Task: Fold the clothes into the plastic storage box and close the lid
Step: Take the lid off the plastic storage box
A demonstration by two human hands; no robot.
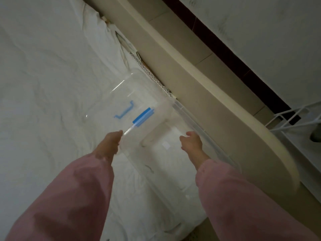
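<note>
A clear plastic storage box (139,94) with a blue latch (143,117) and a second blue clip (124,110) hangs tilted just above the white bed sheet (43,84). I see right through it, and nothing shows inside. My left hand (111,141) grips its near left rim. My right hand (191,141) has its fingers curled at the near right rim. Both arms wear pink sleeves. A clear flat piece (205,134), possibly the lid, lies along the bed's right edge. The picture is blurred by motion. No clothes are in view.
A cream padded bed frame (217,110) runs diagonally along the right side of the mattress. Beyond it are a tiled floor, a dark skirting strip and a white wire rack (295,117) at the far right. A rumpled sheet corner (104,23) sits near the top.
</note>
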